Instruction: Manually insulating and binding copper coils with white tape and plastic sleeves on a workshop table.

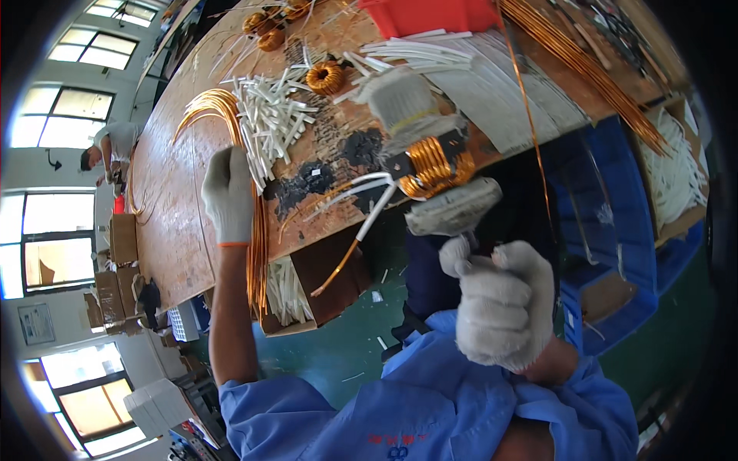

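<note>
My left hand (229,196), in a white knitted glove, is closed at the edge of a bundle of copper wires (257,265) that hangs over the table's front edge. My right hand (503,303), gloved too, is a fist in front of my body; whatever it grips is hidden. Just beyond it is a worn grey-white block (453,207). Against the block sits a copper coil (437,167) between dark plates. White-sleeved wire ends (373,211) stick out from the coil to the left. Behind the coil stands a cloth-covered post (401,100).
Cut white sleeves (273,115) lie heaped on the wooden table (177,192) near a wound copper ring (325,77). A red bin (430,15) stands at the back. On the right are long copper rods (592,73) and blue crates (607,200). A person (115,146) works at far left.
</note>
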`<control>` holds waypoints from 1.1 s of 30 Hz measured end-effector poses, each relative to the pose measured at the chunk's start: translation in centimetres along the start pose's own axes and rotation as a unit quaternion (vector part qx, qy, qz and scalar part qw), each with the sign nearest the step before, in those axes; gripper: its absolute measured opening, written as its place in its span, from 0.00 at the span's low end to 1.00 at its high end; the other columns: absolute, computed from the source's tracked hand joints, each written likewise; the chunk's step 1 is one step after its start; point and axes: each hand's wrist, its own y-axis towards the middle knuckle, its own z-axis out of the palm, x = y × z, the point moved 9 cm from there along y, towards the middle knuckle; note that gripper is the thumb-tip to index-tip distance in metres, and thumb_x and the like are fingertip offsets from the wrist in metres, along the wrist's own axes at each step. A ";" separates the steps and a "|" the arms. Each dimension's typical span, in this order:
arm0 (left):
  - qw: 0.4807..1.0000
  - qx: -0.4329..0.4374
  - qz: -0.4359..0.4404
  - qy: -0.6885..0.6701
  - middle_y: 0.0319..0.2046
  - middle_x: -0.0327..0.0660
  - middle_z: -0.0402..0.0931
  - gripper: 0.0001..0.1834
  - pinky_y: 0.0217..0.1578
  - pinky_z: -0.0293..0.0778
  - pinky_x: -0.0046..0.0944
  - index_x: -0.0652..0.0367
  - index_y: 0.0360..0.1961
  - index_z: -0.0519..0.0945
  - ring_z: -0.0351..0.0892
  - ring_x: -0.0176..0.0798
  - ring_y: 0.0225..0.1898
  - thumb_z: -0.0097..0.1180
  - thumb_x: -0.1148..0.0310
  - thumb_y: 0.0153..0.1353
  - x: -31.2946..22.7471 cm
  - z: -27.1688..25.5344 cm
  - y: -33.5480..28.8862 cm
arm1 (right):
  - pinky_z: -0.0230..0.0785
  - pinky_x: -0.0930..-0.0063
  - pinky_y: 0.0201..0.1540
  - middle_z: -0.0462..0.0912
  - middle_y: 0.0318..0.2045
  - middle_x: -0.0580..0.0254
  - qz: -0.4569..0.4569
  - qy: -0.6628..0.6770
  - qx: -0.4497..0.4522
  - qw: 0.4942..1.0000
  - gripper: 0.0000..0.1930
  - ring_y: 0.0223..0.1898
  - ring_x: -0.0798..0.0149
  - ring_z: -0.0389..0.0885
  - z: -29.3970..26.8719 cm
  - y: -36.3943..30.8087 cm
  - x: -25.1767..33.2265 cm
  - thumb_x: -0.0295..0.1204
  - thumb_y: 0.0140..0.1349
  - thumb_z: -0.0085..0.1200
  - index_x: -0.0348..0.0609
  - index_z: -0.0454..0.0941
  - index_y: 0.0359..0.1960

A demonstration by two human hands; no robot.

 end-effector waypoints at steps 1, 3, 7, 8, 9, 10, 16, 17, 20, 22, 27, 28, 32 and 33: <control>0.994 0.000 0.032 0.100 0.42 0.46 0.89 0.20 0.46 0.82 0.39 0.70 0.53 0.87 0.86 0.36 0.41 0.61 0.60 0.77 5.4 -2.0 0.8 | 0.53 0.76 0.12 0.65 0.16 0.74 0.013 -0.037 -0.006 0.999 0.23 0.11 0.77 0.56 -0.4 -0.1 -0.1 0.38 0.83 0.44 0.28 0.72 0.64; 0.975 0.084 -0.069 0.196 0.42 0.48 0.90 0.22 0.48 0.82 0.43 0.69 0.52 0.87 0.88 0.41 0.42 0.64 0.57 0.75 13.7 -2.8 0.4 | 0.56 0.74 0.14 0.68 0.16 0.72 0.027 -0.115 -0.016 0.993 0.26 0.11 0.75 0.59 -1.1 -0.5 0.6 0.42 0.84 0.46 0.27 0.72 0.65; 0.953 0.175 -0.228 0.101 0.39 0.53 0.90 0.23 0.47 0.81 0.49 0.64 0.51 0.88 0.89 0.51 0.39 0.64 0.51 0.73 18.5 -0.9 -0.5 | 0.58 0.75 0.15 0.66 0.15 0.73 -0.055 -0.341 -0.210 0.915 0.28 0.11 0.75 0.58 -5.3 -3.7 4.8 0.52 0.86 0.42 0.35 0.82 0.54; 0.960 0.139 -0.198 0.143 0.37 0.54 0.89 0.23 0.46 0.81 0.50 0.63 0.50 0.88 0.88 0.53 0.38 0.64 0.50 0.73 18.1 -1.4 -0.2 | 0.58 0.74 0.16 0.66 0.15 0.73 -0.070 -0.342 -0.223 0.910 0.27 0.11 0.75 0.59 -5.7 -4.4 5.5 0.51 0.85 0.45 0.35 0.82 0.54; 0.963 0.098 -0.167 0.186 0.35 0.55 0.87 0.23 0.45 0.81 0.51 0.62 0.48 0.88 0.87 0.56 0.37 0.64 0.49 0.73 17.1 -1.9 0.2 | 0.58 0.73 0.17 0.67 0.16 0.72 -0.084 -0.345 -0.232 0.906 0.26 0.12 0.74 0.59 -6.0 -5.2 6.2 0.50 0.84 0.47 0.35 0.82 0.54; 0.963 0.061 -0.135 0.227 0.33 0.56 0.86 0.23 0.44 0.80 0.52 0.61 0.47 0.88 0.86 0.58 0.36 0.63 0.48 0.74 15.6 -2.0 0.8 | 0.58 0.72 0.18 0.67 0.16 0.72 -0.103 -0.348 -0.241 0.900 0.25 0.13 0.74 0.60 -6.1 -5.9 6.9 0.48 0.84 0.49 0.34 0.82 0.54; 0.949 -0.005 0.041 0.312 0.41 0.61 0.84 0.17 0.48 0.80 0.59 0.65 0.44 0.85 0.86 0.69 0.42 0.57 0.59 0.78 12.0 -5.2 3.8 | 0.57 0.72 0.18 0.67 0.16 0.72 -0.124 -0.417 -0.244 0.867 0.25 0.13 0.74 0.59 -3.5 -7.6 7.2 0.49 0.84 0.47 0.36 0.82 0.55; 0.928 0.001 0.035 0.372 0.41 0.61 0.84 0.17 0.48 0.80 0.59 0.65 0.44 0.85 0.87 0.68 0.42 0.57 0.59 0.78 11.8 -4.7 3.7 | 0.57 0.72 0.18 0.67 0.16 0.72 -0.124 -0.428 -0.240 0.862 0.25 0.13 0.74 0.59 -3.0 -7.4 7.2 0.49 0.84 0.47 0.36 0.82 0.55; 0.877 -0.018 0.041 0.478 0.42 0.60 0.85 0.16 0.48 0.81 0.57 0.64 0.45 0.86 0.88 0.64 0.42 0.57 0.60 0.77 9.2 -5.9 4.5 | 0.57 0.72 0.18 0.67 0.16 0.73 -0.111 -0.464 -0.228 0.849 0.25 0.13 0.74 0.59 -1.1 -6.5 6.3 0.49 0.84 0.47 0.36 0.81 0.54; 0.910 -0.056 -0.014 0.410 0.43 0.59 0.86 0.16 0.47 0.81 0.54 0.64 0.48 0.87 0.89 0.61 0.42 0.57 0.61 0.77 7.9 -9.1 5.5 | 0.58 0.72 0.19 0.68 0.16 0.72 -0.099 -0.535 -0.217 0.811 0.24 0.13 0.74 0.60 0.7 -5.7 5.2 0.49 0.84 0.49 0.36 0.81 0.53; 0.973 -0.027 0.226 0.046 0.44 0.51 0.88 0.12 0.45 0.82 0.49 0.62 0.51 0.87 0.89 0.55 0.40 0.59 0.68 0.72 -8.2 -5.2 1.3 | 0.69 0.68 0.24 0.79 0.26 0.62 -0.240 -0.940 -0.043 0.239 0.25 0.20 0.66 0.75 10.3 -5.1 -1.9 0.52 0.78 0.57 0.37 0.83 0.50; 0.946 0.045 0.304 0.104 0.40 0.48 0.87 0.11 0.43 0.84 0.49 0.60 0.48 0.87 0.88 0.53 0.38 0.61 0.72 0.66 -14.3 -2.7 -4.1 | 0.71 0.67 0.26 0.82 0.30 0.60 -0.283 -0.955 0.038 0.076 0.27 0.22 0.64 0.78 11.7 -4.6 -4.4 0.54 0.76 0.59 0.37 0.83 0.50; 0.848 0.137 0.512 -0.011 0.21 0.35 0.69 0.08 0.15 0.69 0.40 0.57 0.32 0.83 0.71 0.37 0.18 0.68 0.66 0.57 -22.5 2.0 -19.4 | 0.81 0.60 0.33 0.86 0.45 0.49 -0.184 -0.965 0.140 -0.122 0.30 0.33 0.54 0.87 10.4 -0.2 -8.4 0.51 0.69 0.68 0.35 0.83 0.57; 0.830 0.156 0.536 -0.019 0.18 0.34 0.65 0.08 0.15 0.68 0.41 0.57 0.29 0.81 0.71 0.37 0.17 0.68 0.67 0.58 -22.7 3.1 -21.0 | 0.83 0.60 0.34 0.87 0.45 0.46 -0.096 -0.993 0.034 -0.067 0.29 0.34 0.51 0.90 8.0 -0.2 -6.0 0.46 0.68 0.71 0.36 0.82 0.61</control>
